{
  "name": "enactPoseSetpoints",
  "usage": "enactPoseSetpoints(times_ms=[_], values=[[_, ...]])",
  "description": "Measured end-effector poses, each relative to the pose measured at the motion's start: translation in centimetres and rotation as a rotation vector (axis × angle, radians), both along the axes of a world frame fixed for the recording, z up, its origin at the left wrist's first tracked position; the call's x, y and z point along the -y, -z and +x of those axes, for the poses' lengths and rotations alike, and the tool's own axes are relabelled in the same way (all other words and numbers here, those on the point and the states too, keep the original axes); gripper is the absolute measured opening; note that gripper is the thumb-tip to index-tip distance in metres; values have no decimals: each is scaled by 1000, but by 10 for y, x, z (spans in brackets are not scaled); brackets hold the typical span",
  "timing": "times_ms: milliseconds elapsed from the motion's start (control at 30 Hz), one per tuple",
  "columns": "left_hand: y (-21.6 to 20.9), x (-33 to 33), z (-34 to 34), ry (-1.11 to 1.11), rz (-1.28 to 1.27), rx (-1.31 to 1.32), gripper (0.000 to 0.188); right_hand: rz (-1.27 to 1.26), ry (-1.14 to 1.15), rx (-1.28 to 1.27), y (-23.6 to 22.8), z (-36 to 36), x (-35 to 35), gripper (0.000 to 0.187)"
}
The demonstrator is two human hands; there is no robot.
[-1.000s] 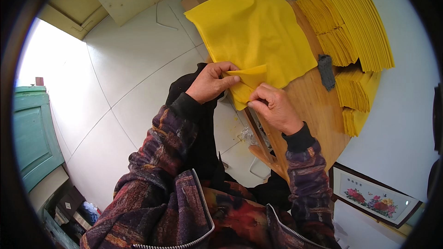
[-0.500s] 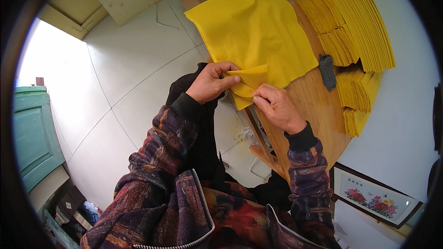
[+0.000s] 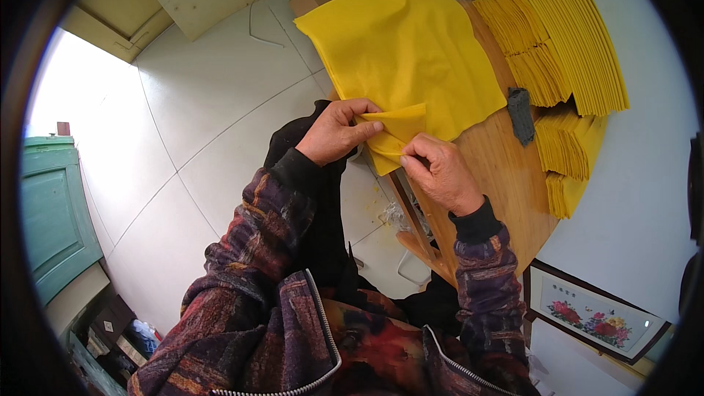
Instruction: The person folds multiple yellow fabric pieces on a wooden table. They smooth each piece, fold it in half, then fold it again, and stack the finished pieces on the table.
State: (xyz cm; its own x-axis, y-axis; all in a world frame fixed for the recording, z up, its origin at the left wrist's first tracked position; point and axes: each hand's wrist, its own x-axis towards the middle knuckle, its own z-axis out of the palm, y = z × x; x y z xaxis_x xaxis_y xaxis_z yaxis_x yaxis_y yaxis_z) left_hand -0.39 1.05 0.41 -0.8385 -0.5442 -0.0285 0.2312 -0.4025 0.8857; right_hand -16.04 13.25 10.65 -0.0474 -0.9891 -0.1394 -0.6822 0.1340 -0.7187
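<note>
A large sheet of yellow fabric [image 3: 400, 51] drapes over the wooden table in front of me, with a small folded piece of yellow cloth [image 3: 400, 128] at its near corner. My left hand [image 3: 339, 132] pinches the left edge of that folded piece between thumb and fingers. On its lower right side, my right hand [image 3: 442, 170] grips the edge with thumb and forefinger. The folded piece is held between both hands, its upper edge slightly raised. Whether it belongs to the large sheet I cannot tell.
Stacks of folded yellow cloth [image 3: 576, 37] stand along the right of the wooden table [image 3: 499, 183], beside a dark grey cloth bundle [image 3: 520, 116]. A framed flower picture [image 3: 590, 312] is at the lower right. Pale floor tiles [image 3: 213, 132] lie left, with a green cabinet door [image 3: 59, 213].
My right hand and forearm have shifted very slightly left and down. The fold in the small piece now looks a little flatter; both hands keep their hold.
</note>
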Motion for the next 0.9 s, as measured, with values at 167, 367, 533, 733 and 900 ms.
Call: enactPoseSetpoints(times_ms=[167, 367, 533, 733, 900], values=[[-1, -1, 0, 2, 35, -7, 13, -14, 5, 7, -1, 1, 0, 10], [0, -1, 0, 7, 41, -17, 13, -18, 34, 18, -1, 4, 0, 10], [0, 0, 0, 14, 30, 1, 13, 3, 95, 92, 1, 4, -1, 11], [-5, 2, 2, 33, 22, 3, 13, -23, 107, 93, 3, 3, -2, 11], [-14, 7, 9, 125, 107, 15, 27, -30, 133, 101, 6, 3, -4, 11]])
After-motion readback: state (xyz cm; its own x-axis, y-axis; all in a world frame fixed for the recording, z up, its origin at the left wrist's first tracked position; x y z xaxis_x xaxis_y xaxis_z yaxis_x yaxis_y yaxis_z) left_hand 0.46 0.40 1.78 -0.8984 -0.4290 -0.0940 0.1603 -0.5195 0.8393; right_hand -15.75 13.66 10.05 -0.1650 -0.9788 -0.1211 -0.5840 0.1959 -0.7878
